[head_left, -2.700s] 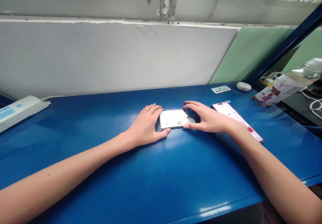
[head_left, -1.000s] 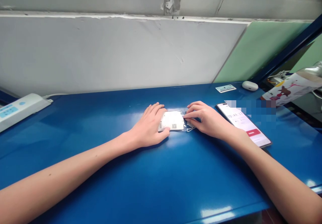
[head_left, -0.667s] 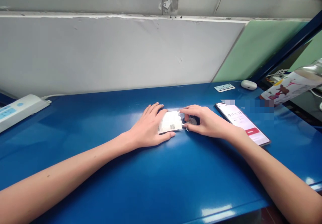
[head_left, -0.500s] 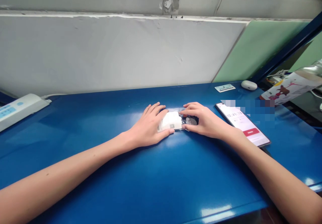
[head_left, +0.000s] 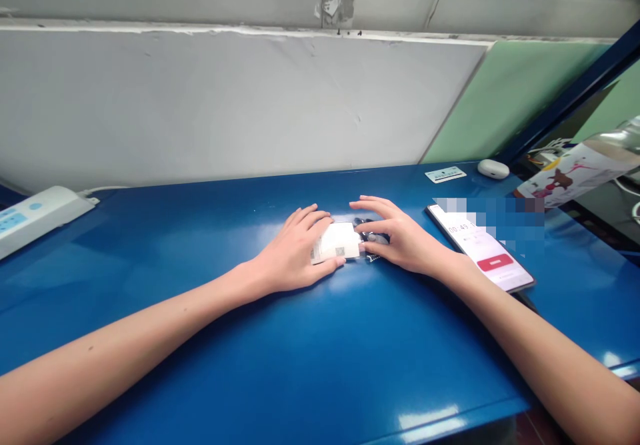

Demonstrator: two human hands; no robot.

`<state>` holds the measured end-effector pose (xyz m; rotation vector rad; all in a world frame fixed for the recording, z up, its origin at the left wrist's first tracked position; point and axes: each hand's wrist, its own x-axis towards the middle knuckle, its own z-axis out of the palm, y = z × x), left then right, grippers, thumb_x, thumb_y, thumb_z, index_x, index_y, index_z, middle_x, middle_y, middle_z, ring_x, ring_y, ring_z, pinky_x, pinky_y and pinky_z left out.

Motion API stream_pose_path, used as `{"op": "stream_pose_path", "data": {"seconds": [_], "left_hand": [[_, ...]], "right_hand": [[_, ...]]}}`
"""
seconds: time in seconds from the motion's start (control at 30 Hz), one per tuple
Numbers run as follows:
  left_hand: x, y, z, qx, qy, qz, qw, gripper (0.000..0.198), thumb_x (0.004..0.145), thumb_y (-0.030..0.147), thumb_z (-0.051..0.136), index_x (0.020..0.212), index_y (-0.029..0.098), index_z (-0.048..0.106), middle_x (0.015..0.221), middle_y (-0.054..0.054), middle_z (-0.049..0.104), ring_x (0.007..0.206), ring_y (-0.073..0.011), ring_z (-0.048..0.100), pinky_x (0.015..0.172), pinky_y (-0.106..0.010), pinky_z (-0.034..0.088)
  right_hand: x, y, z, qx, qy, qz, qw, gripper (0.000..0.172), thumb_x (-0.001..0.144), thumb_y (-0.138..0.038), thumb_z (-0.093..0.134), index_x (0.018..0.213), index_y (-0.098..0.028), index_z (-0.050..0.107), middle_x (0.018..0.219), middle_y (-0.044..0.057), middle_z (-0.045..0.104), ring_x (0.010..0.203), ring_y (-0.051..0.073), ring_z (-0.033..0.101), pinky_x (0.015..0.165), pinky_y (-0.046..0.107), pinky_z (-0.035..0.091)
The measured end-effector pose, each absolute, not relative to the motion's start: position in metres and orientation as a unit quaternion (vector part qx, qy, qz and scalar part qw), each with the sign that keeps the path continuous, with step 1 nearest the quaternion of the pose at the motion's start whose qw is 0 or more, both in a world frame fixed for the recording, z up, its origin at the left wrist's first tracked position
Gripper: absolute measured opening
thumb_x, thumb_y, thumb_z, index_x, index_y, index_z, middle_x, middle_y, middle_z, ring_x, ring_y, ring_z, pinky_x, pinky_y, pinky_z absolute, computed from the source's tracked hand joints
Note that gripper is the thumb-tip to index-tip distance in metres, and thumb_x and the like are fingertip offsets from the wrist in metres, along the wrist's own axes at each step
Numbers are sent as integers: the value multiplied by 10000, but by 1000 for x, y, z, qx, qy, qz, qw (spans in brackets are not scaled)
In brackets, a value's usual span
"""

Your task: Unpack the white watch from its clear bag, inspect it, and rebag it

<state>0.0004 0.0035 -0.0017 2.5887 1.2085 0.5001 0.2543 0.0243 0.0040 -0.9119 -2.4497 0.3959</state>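
A small clear packet (head_left: 338, 243) with a white label lies on the blue table (head_left: 320, 365), and a dark item (head_left: 374, 237) shows at its right end. My left hand (head_left: 293, 250) is closed round the labelled left part, fingers over the top and thumb along the near edge. My right hand (head_left: 403, 235) hovers over the dark end with its fingers stretched out and spread to the left. Its thumb touches the packet's near edge.
A phone (head_left: 483, 248) with a lit timer screen lies just right of my right hand. Behind it are a white card (head_left: 445, 174) and a white earbud case (head_left: 493, 168). A labelled bottle (head_left: 575, 168) lies at the far right, a white power strip (head_left: 35, 213) at far left. A wall closes the back.
The white labelled part looks shorter and bunched toward my left hand. My right hand's fingers have lifted and spread over the dark end, after pressing on it earlier.
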Motion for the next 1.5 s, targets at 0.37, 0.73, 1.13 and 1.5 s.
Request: {"op": "stream_pose_path", "data": {"seconds": [0.37,0.73,1.13,1.5], "left_hand": [[-2,4,-4,887,414,173,110,615,923,522,568,1385,132,453,1441,-202,496,1432,-404,340,1164,-607,285],[-1,6,-5,876,429,196,98,538,936,499,546,1340,149,480,1387,-177,546,1390,-409,394,1153,-606,303],[-1,5,-2,884,416,186,102,595,916,511,566,1364,129,480,1409,-199,524,1397,-410,385,1156,-593,302],[-1,5,-5,880,429,174,102,632,916,550,561,1372,118,494,1428,-197,507,1426,-422,335,1168,-597,279]], "right_hand": [[266,31,13,-334,-908,132,216,195,889,-297,685,1039,-206,771,1456,125,558,1412,329,435,1134,553,410],[292,41,18,-385,-898,113,181,189,899,-373,643,984,-250,759,1383,84,609,1289,328,557,1050,530,493],[273,29,16,-389,-891,165,164,437,873,-455,665,1254,-242,663,1445,129,533,1311,318,537,1065,483,479],[274,30,17,-372,-903,150,157,280,970,-286,520,1221,-218,625,1270,119,646,1166,288,611,989,458,513]]}}
